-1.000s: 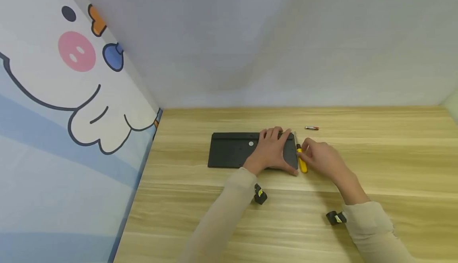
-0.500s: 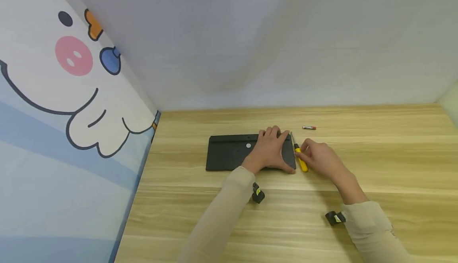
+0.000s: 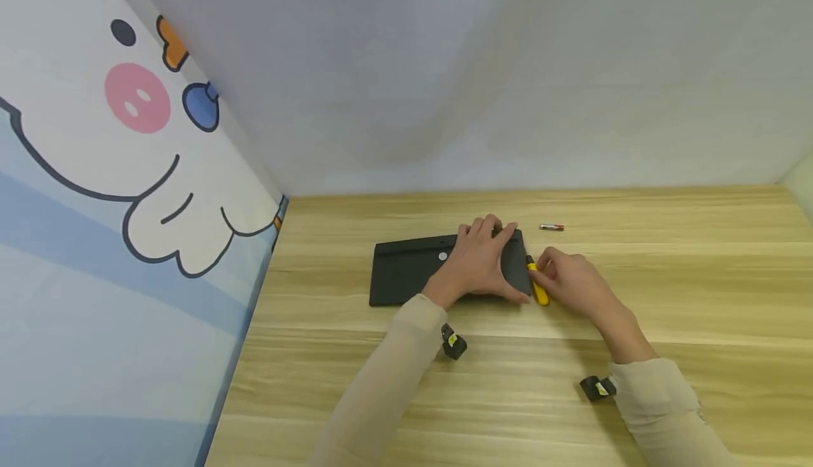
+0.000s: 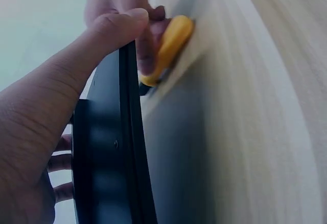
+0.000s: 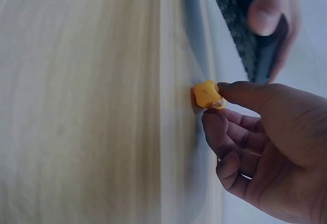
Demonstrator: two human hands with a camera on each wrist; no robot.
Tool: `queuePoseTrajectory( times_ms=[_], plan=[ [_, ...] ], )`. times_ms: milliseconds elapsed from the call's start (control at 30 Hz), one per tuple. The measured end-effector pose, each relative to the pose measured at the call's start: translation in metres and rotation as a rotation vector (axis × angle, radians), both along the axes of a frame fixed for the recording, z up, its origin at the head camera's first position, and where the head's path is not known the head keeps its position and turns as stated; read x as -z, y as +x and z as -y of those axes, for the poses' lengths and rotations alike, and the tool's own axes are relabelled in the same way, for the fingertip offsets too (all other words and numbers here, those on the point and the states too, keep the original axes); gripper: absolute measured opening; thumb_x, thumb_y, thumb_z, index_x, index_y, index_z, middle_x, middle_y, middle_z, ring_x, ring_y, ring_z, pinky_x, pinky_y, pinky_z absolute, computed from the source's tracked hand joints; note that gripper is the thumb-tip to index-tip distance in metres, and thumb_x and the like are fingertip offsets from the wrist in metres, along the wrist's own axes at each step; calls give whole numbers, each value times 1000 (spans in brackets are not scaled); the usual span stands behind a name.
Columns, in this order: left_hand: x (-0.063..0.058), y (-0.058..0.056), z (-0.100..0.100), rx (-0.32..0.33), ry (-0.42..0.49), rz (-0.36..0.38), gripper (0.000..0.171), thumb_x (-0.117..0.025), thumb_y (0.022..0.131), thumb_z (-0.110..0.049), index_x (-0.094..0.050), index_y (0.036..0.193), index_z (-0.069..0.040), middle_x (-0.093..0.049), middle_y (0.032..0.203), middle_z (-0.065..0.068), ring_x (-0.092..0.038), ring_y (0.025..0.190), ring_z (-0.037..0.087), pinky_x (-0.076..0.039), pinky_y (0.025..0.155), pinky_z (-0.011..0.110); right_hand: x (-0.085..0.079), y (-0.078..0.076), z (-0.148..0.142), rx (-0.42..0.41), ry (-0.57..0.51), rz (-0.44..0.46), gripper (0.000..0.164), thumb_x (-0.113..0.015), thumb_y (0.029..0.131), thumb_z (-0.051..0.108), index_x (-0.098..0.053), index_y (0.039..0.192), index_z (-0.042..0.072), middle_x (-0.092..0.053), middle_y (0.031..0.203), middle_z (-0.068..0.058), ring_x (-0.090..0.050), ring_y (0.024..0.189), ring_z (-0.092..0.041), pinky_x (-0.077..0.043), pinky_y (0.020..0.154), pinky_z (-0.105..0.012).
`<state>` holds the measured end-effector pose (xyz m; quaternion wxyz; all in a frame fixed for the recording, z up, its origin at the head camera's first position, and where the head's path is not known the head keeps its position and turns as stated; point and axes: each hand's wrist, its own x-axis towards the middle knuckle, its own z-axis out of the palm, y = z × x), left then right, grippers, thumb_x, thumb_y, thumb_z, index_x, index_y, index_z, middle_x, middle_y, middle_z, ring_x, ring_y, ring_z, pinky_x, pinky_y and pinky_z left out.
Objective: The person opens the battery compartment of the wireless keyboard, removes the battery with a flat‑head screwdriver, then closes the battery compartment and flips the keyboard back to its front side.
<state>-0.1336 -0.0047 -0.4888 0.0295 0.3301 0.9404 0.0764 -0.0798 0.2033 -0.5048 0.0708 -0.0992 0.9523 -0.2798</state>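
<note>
A black keyboard (image 3: 406,273) lies underside up, its right end raised off the table. My left hand (image 3: 473,259) grips that end, thumb on the near edge and fingers over the far edge. In the right wrist view, keys show on the downward face of the keyboard (image 5: 235,15). A screwdriver with a yellow handle (image 3: 540,292) lies just right of the keyboard, its shaft hidden in the head view. My right hand (image 3: 571,280) pinches the handle between thumb and fingers. From the left wrist, the screwdriver (image 4: 171,45) appears close to the table, beyond the keyboard's edge.
Behind my right hand, a small battery (image 3: 551,227) lies on the wooden table (image 3: 508,396). A pale wall (image 3: 508,100) rises at the table's back edge, and a cartoon-printed panel (image 3: 146,227) stands along the left side.
My left hand has lifted the keyboard's right end, so the keyboard now slopes. The screwdriver's shaft has gone out of sight in the head view. My right hand has stayed at the handle.
</note>
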Motion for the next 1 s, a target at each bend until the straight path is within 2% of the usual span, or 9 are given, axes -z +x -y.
queuePoseTrajectory(
  times_ms=[200,400,533,667,767,867,1000],
  plan=[
    [-14,2,4,-15,45,-48,131,-72,57,-92,-32,161,-24,-41,145,2,-44,127,18,-40,102,41,2,-1,-1,-11,-1,-16,19,-61,101,21,-63,101,2,-75,81,-11,-66,66,-15,-50,57,-29],
    [-32,3,9,-26,93,-30,131,-73,57,-90,-28,163,-26,-40,148,1,-43,131,18,-41,105,42,3,0,-2,-13,-7,-23,18,-61,101,20,-63,102,2,-76,84,-12,-69,69,-17,-54,60,-33],
    [-48,4,18,-45,193,-2,130,-79,57,-84,-29,162,-27,-41,149,2,-45,133,19,-40,111,44,5,-1,-2,-10,-13,-30,18,-62,100,20,-63,103,2,-76,84,-11,-68,70,-16,-54,61,-33],
    [-64,6,28,-40,312,2,130,-85,57,-77,-29,162,-26,-42,146,2,-48,124,18,-40,114,47,7,0,0,-3,-18,-29,20,-64,99,22,-63,103,2,-76,82,-10,-66,67,-14,-51,58,-30],
    [-76,8,34,-17,375,-13,130,-88,56,-73,-29,163,-25,-43,144,2,-48,117,18,-43,111,45,6,2,0,-1,-19,-21,22,-65,99,23,-62,104,1,-76,80,-10,-62,63,-12,-48,56,-28],
    [-85,11,38,-6,423,-9,130,-90,57,-69,-29,163,-25,-43,145,2,-47,119,18,-46,106,43,3,5,1,2,-27,-15,23,-64,100,23,-62,105,0,-75,79,-10,-59,60,-12,-45,54,-26],
    [-94,14,44,-15,511,57,128,-93,58,-62,-27,163,-28,-40,149,3,-46,127,19,-49,106,43,0,7,2,8,-39,-12,21,-64,100,22,-61,105,1,-75,79,-10,-56,59,-12,-43,53,-26]
  ],
)
